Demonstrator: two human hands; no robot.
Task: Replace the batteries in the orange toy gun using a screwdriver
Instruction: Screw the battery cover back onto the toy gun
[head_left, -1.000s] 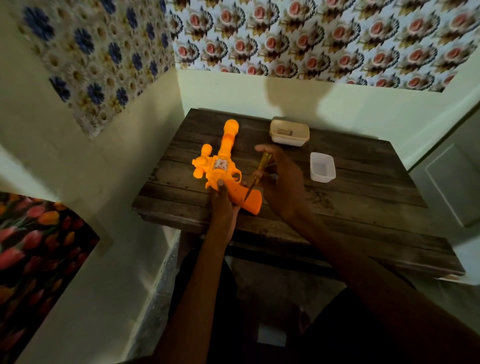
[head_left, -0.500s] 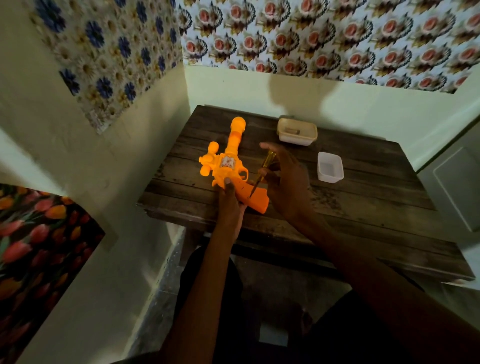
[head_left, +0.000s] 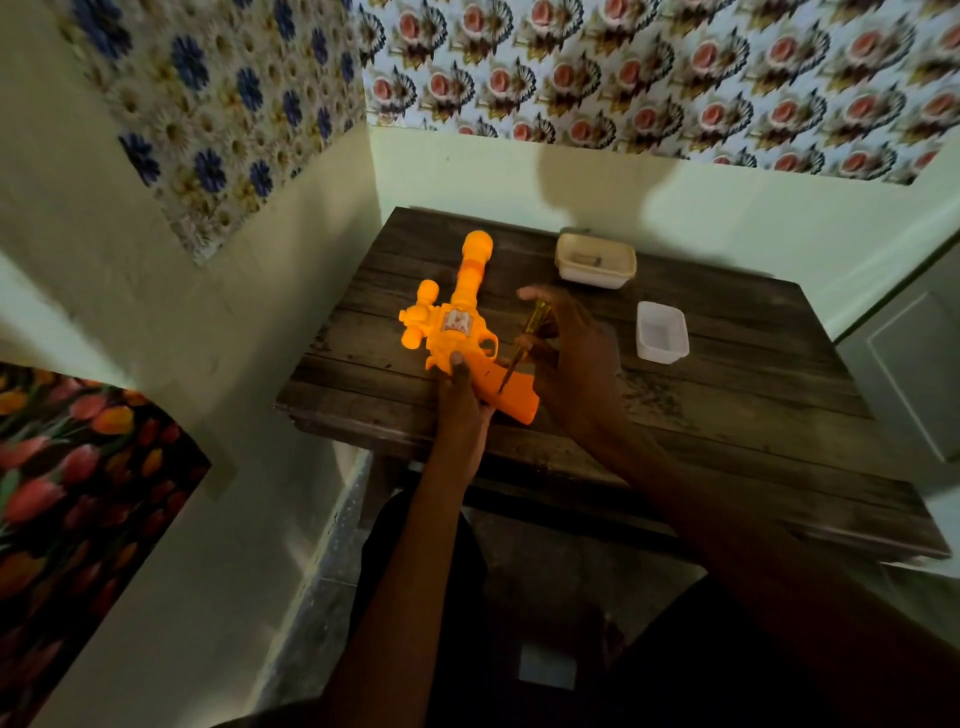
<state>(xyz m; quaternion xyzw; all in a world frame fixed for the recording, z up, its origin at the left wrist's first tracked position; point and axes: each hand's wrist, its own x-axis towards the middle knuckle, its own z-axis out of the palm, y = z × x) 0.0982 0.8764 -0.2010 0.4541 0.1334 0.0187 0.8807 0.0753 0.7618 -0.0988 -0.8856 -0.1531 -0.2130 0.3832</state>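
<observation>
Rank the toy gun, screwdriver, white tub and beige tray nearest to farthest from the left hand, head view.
1. The orange toy gun, gripped at its handle by the left hand.
2. The screwdriver, just right, in the right hand, tip on the gun's handle.
3. The white tub on the right and the beige tray at the back: too close to call.

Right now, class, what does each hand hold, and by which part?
Left hand grips the gun by its grip; right hand pinches the screwdriver by its yellow grip, tip on the gun.
</observation>
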